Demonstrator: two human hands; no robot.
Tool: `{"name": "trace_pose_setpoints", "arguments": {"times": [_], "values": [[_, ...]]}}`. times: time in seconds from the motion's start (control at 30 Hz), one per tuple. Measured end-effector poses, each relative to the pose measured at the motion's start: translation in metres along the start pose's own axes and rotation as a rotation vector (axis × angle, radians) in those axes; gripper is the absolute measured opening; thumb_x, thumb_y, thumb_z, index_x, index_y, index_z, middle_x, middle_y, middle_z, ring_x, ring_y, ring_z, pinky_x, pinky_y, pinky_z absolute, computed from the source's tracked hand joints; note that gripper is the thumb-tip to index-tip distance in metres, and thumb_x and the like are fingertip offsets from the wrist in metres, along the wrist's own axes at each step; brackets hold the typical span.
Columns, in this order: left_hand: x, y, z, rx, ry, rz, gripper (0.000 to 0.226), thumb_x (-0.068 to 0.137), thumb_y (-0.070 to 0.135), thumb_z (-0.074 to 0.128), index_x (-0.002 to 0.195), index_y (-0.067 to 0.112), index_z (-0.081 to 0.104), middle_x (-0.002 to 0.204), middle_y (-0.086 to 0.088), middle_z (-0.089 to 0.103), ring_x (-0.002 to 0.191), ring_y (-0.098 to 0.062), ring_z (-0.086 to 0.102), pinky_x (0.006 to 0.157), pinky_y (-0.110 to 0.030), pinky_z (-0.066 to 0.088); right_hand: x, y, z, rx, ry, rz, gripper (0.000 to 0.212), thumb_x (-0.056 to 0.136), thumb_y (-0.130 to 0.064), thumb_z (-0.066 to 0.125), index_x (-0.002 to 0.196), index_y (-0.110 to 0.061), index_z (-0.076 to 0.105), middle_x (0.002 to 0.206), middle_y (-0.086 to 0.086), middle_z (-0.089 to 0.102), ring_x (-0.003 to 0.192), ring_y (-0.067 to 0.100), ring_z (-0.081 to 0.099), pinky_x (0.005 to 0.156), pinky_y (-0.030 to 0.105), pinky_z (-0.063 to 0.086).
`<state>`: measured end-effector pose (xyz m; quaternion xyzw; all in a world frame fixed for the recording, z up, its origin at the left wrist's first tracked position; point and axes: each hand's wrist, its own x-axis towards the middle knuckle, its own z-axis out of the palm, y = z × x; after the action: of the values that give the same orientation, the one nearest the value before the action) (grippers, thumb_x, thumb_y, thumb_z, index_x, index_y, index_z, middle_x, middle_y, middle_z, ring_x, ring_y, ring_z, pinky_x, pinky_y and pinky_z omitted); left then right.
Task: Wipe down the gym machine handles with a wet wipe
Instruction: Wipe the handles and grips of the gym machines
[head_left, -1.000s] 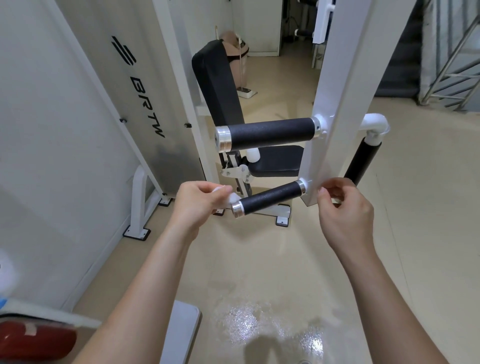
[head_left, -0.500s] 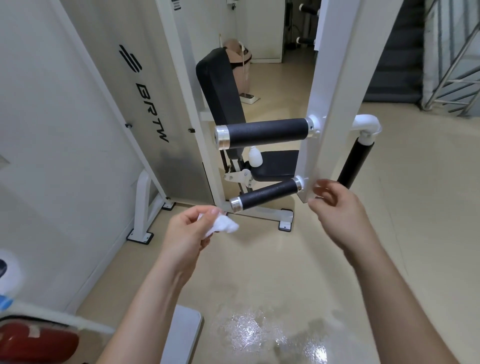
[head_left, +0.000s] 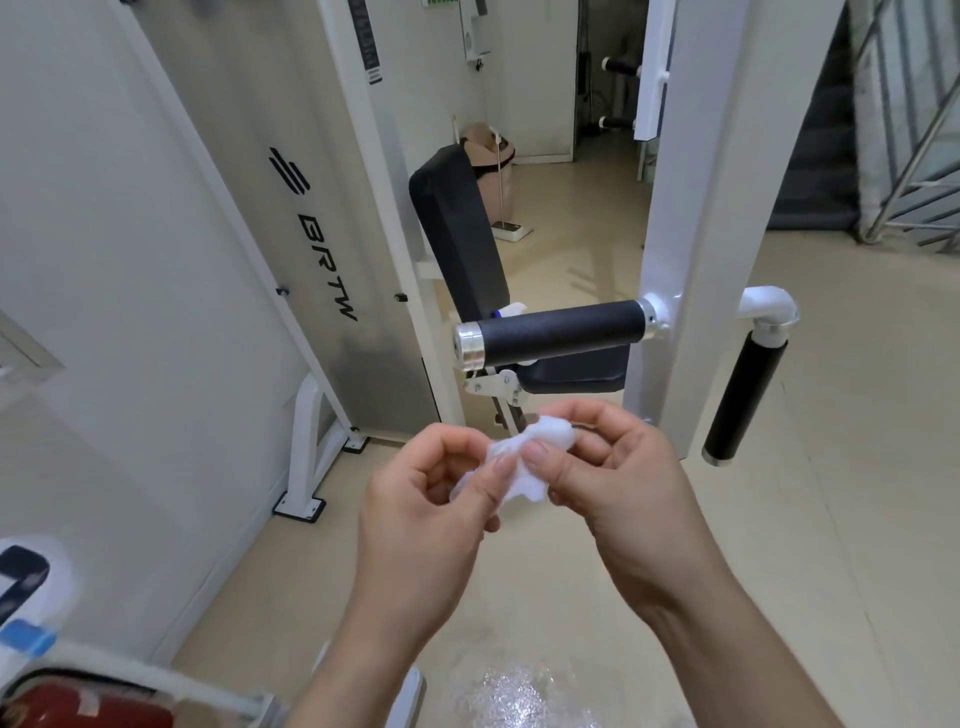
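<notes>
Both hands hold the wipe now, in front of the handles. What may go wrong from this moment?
1. The wet wipe is bunched into a small wad, pinched by fingertips of the left hand and right hand; it may drop, or clean only a narrow strip of the horizontal handle.
2. A shiny wet patch lies on the floor near the person; stepping toward the vertical handle could cause a slip.

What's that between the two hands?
A crumpled white wipe, pinched by both the left hand and the right hand, seen in the head view.
</notes>
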<state>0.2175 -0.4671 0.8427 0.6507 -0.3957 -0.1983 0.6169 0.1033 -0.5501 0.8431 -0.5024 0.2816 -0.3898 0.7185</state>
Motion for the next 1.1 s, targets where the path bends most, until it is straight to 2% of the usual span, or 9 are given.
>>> {"name": "trace_pose_setpoints", "arguments": {"times": [0.07,0.13,0.3,0.43,0.53,0.67,0.8,0.9,1.1], "values": [[-0.004,0.001,0.001,0.108,0.025,0.130,0.009,0.080,0.030,0.070,0.079,0.025,0.063,0.060,-0.004,0.063,0.050,-0.022,0.058,0.050,-0.038,0.051,-0.003,-0.002,0.002,0.209,0.027,0.027,0.020,0.075,0.003,0.068,0.091,-0.005,0.058,0.077,0.014,0.071,0.067,0.023,0.067,0.060,0.026,0.055],[-0.005,0.003,0.003,0.226,0.011,0.292,0.004,0.084,0.030,0.065,0.085,0.027,0.064,0.064,0.002,0.064,0.056,-0.021,0.061,0.051,-0.036,0.051,-0.004,-0.004,0.007,0.285,0.070,-0.011,0.013,0.077,0.003,0.066,0.084,-0.007,0.062,0.076,0.014,0.069,0.067,0.022,0.066,0.060,0.025,0.055],[0.005,0.019,-0.002,0.373,-0.043,0.568,0.013,0.088,0.023,0.061,0.093,0.019,0.072,0.085,0.013,0.065,0.077,-0.011,0.062,0.062,-0.021,0.048,-0.007,-0.011,0.017,-0.129,0.253,-0.410,0.016,0.085,-0.008,0.067,0.080,-0.021,0.073,0.075,0.001,0.071,0.068,0.012,0.065,0.061,0.022,0.053],[0.038,0.026,-0.010,0.390,0.148,0.409,0.020,0.093,0.031,0.057,0.110,0.026,0.065,0.098,0.013,0.062,0.082,-0.001,0.059,0.067,-0.009,0.045,0.017,-0.018,0.028,-0.547,0.318,-0.759,0.014,0.088,-0.006,0.065,0.094,-0.014,0.074,0.088,-0.004,0.068,0.082,0.010,0.064,0.072,0.025,0.052],[0.062,0.021,-0.009,0.216,0.062,0.181,0.026,0.087,0.040,0.057,0.111,0.035,0.065,0.091,0.015,0.070,0.082,-0.002,0.065,0.079,-0.024,0.053,0.038,-0.012,0.041,-0.810,0.342,-0.863,0.012,0.089,-0.010,0.063,0.094,-0.009,0.074,0.089,0.003,0.062,0.077,0.009,0.056,0.071,0.015,0.046],[0.069,0.022,-0.009,0.135,0.045,0.194,0.020,0.088,0.022,0.064,0.105,0.030,0.070,0.090,0.015,0.074,0.087,-0.001,0.068,0.078,-0.021,0.052,0.059,-0.018,0.050,-0.985,0.351,-0.896,0.010,0.085,-0.010,0.062,0.080,-0.007,0.071,0.080,0.006,0.057,0.064,0.021,0.054,0.055,0.028,0.044],[0.072,0.021,-0.008,0.133,0.041,0.237,0.022,0.089,0.015,0.064,0.104,0.030,0.070,0.093,0.014,0.074,0.091,-0.002,0.068,0.079,-0.017,0.052,0.071,-0.034,0.056,-1.120,0.325,-0.866,0.004,0.077,-0.006,0.068,0.074,-0.007,0.068,0.076,0.008,0.056,0.058,0.021,0.049,0.052,0.025,0.035],[0.072,0.018,-0.008,0.122,0.076,0.215,0.021,0.088,0.015,0.066,0.105,0.025,0.070,0.092,0.011,0.074,0.090,-0.003,0.068,0.080,-0.020,0.052,0.056,-0.027,0.050,-1.148,0.286,-0.856,0.004,0.075,-0.007,0.063,0.075,-0.008,0.067,0.076,0.008,0.055,0.057,0.024,0.052,0.046,0.029,0.041],[0.069,0.015,-0.006,0.176,0.112,0.242,0.022,0.089,0.014,0.065,0.110,0.020,0.070,0.097,0.013,0.072,0.092,0.001,0.066,0.081,-0.016,0.051,0.073,-0.055,0.055,-1.350,0.186,-0.699,0.011,0.085,-0.018,0.062,0.091,-0.012,0.070,0.090,0.006,0.057,0.076,0.021,0.053,0.063,0.026,0.031]]}}
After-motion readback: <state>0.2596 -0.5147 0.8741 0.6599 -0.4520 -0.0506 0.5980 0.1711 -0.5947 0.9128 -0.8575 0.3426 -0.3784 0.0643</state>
